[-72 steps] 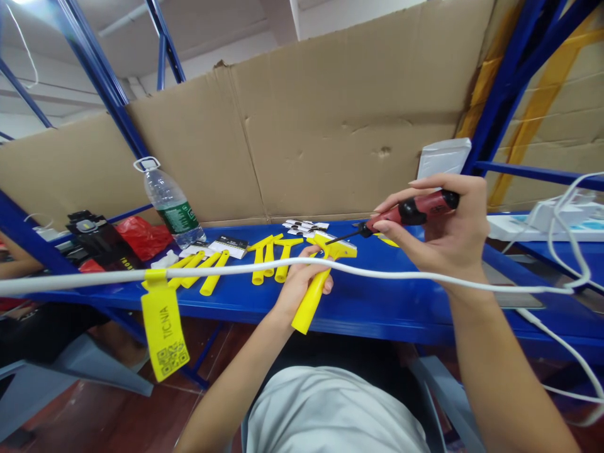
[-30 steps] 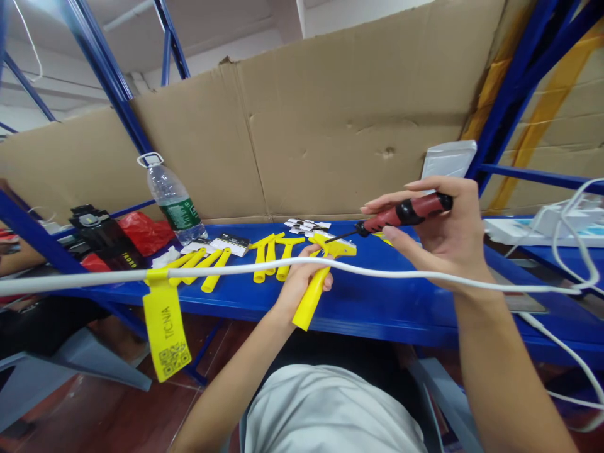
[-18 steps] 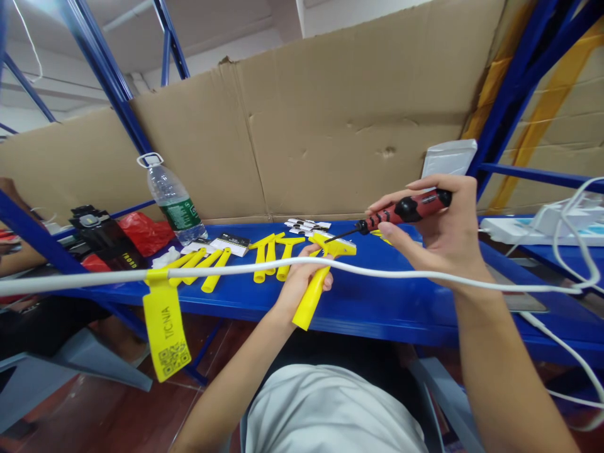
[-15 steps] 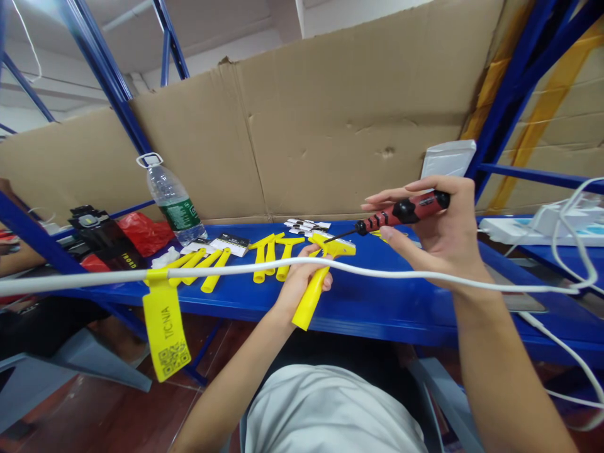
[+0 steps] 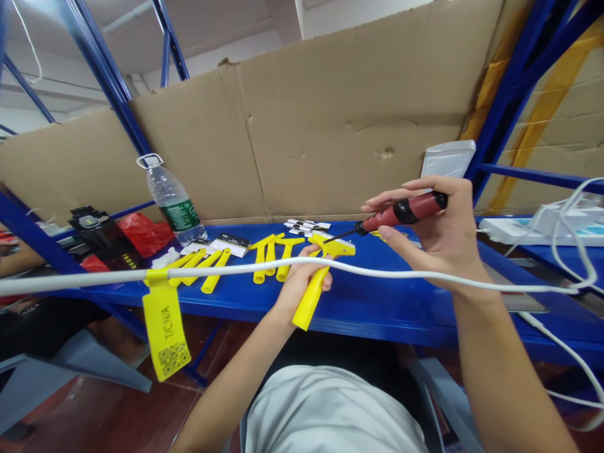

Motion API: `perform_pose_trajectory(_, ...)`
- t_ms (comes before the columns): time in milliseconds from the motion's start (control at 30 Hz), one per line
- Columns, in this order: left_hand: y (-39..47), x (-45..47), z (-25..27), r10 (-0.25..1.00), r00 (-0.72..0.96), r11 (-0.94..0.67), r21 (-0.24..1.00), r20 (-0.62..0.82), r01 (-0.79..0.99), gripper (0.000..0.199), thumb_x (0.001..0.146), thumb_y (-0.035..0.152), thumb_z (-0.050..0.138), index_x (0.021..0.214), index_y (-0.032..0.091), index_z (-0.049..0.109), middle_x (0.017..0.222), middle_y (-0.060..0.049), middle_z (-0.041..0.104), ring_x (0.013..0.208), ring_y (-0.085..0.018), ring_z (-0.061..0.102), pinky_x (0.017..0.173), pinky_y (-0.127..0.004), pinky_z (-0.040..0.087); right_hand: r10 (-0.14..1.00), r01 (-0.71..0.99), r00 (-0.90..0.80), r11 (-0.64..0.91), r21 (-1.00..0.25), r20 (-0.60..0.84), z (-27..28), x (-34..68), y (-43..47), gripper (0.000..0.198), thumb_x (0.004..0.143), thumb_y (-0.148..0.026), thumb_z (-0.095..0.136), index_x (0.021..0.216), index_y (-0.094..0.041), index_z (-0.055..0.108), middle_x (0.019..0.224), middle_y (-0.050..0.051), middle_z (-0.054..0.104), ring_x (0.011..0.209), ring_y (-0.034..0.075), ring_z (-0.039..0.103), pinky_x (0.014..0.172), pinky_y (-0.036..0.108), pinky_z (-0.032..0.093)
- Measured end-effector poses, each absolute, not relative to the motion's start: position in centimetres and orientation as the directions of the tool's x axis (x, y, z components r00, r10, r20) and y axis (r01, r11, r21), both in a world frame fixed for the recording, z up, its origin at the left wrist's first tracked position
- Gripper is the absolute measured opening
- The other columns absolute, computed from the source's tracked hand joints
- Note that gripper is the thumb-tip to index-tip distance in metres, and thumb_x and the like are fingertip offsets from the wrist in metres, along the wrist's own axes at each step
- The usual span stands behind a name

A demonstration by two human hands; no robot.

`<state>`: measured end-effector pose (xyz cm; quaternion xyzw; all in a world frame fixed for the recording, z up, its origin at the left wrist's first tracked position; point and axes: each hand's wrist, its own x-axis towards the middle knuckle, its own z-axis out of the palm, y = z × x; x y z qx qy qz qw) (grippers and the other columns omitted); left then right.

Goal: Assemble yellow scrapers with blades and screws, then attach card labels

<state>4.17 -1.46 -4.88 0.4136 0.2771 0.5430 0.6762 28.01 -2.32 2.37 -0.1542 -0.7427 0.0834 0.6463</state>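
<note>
In the head view, my left hand (image 5: pixel 298 283) is closed around a yellow plastic scraper (image 5: pixel 311 299), its handle slanting down toward me. The fingers of my right hand (image 5: pixel 436 236) grip a red and black screwdriver (image 5: pixel 401 211). The screwdriver's thin shaft points left, and its tip meets the scraper's head; the exact contact point is too small to make out. To the left on the blue table lie several more yellow scrapers (image 5: pixel 216 270), some of them grouped closer to my left hand.
A white cable (image 5: pixel 401 273) with a yellow tag (image 5: pixel 166 333) crosses in front of the view. Behind are a water bottle (image 5: pixel 172 201), small printed cards (image 5: pixel 229 245), a red plastic bag (image 5: pixel 146 233) and a cardboard wall (image 5: pixel 353 119). A power strip (image 5: pixel 514 230) sits right.
The screwdriver's handle has turned a little in my right hand, its markings now rotated out of sight. My left hand and the scraper hold still.
</note>
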Motion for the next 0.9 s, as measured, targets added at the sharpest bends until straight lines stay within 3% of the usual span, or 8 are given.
perform_pose_trajectory(67, -1.52, 4.19, -4.83, 0.964, 0.255, 0.073, 0.855, 0.071, -0.513, 0.063, 0.084, 0.027, 0.097, 0.133, 0.024, 0.057, 0.089, 0.002, 0.072, 0.052, -0.007, 0.064, 0.052, -0.018, 0.052, 0.341, 0.104, -0.128, 0.938, -0.33, 0.931, 2.38, 27.97, -2.49, 0.064, 0.093, -0.025, 0.094, 0.143, -0.042, 0.058, 0.134, 0.003, 0.082, 0.11, 0.029, 0.087, 0.097, 0.052, 0.076)
perform_pose_trajectory(200, -1.53, 4.22, -4.8, 0.965, 0.253, 0.071, 0.853, 0.073, -0.516, 0.067, 0.083, 0.027, 0.098, 0.136, 0.024, 0.056, 0.088, 0.003, 0.072, 0.051, -0.007, 0.062, 0.052, -0.018, 0.051, 0.309, 0.16, -0.095, 0.943, -0.292, 0.946, 2.28, 27.93, -2.22, 0.061, 0.091, -0.028, 0.098, 0.138, -0.04, 0.062, 0.115, -0.001, 0.086, 0.098, 0.026, 0.088, 0.091, 0.044, 0.076)
perform_pose_trajectory(300, -1.5, 4.25, -4.79, 0.964, 0.254, 0.064, 0.86, 0.078, -0.506, 0.064, 0.084, 0.027, 0.098, 0.134, 0.023, 0.057, 0.089, 0.002, 0.073, 0.051, -0.007, 0.063, 0.051, -0.018, 0.051, 0.286, 0.227, -0.032, 0.935, -0.272, 0.958, 2.24, 27.93, -1.9, 0.062, 0.088, -0.034, 0.101, 0.136, -0.042, 0.063, 0.107, -0.002, 0.085, 0.095, 0.03, 0.088, 0.089, 0.05, 0.076)
perform_pose_trajectory(467, -1.55, 4.3, -4.75, 0.965, 0.252, 0.065, 0.858, 0.077, -0.51, 0.063, 0.083, 0.027, 0.098, 0.131, 0.024, 0.057, 0.09, 0.002, 0.072, 0.052, -0.008, 0.063, 0.052, -0.019, 0.051, 0.33, 0.178, -0.082, 0.933, -0.312, 0.94, 2.36, 27.89, -2.19, 0.066, 0.09, -0.036, 0.097, 0.142, -0.046, 0.058, 0.13, 0.001, 0.081, 0.115, 0.035, 0.086, 0.099, 0.06, 0.076)
perform_pose_trajectory(567, -1.6, 4.3, -4.76, 0.964, 0.252, 0.067, 0.853, 0.078, -0.518, 0.067, 0.082, 0.027, 0.098, 0.133, 0.024, 0.056, 0.09, 0.002, 0.072, 0.051, -0.007, 0.062, 0.052, -0.018, 0.051, 0.351, 0.138, -0.121, 0.932, -0.334, 0.929, 2.36, 27.89, -2.41, 0.066, 0.092, -0.033, 0.095, 0.144, -0.046, 0.056, 0.14, 0.001, 0.08, 0.117, 0.033, 0.086, 0.101, 0.059, 0.076)
perform_pose_trajectory(767, -1.54, 4.15, -4.85, 0.964, 0.26, 0.082, 0.857, 0.062, -0.508, 0.069, 0.084, 0.028, 0.098, 0.137, 0.025, 0.053, 0.085, 0.004, 0.069, 0.052, -0.007, 0.063, 0.053, -0.018, 0.05, 0.286, 0.243, -0.034, 0.932, -0.27, 0.958, 2.12, 28.11, -1.66, 0.064, 0.084, -0.039, 0.104, 0.134, -0.042, 0.064, 0.111, -0.001, 0.085, 0.094, 0.03, 0.086, 0.086, 0.052, 0.076)
perform_pose_trajectory(900, -1.46, 4.14, -4.9, 0.961, 0.265, 0.074, 0.856, 0.075, -0.511, 0.068, 0.085, 0.027, 0.097, 0.138, 0.025, 0.053, 0.085, 0.004, 0.069, 0.051, -0.007, 0.062, 0.053, -0.018, 0.05, 0.316, 0.196, -0.03, 0.932, -0.305, 0.948, 2.16, 28.06, -1.68, 0.062, 0.087, -0.035, 0.101, 0.135, -0.041, 0.062, 0.122, 0.001, 0.083, 0.098, 0.03, 0.087, 0.092, 0.053, 0.077)
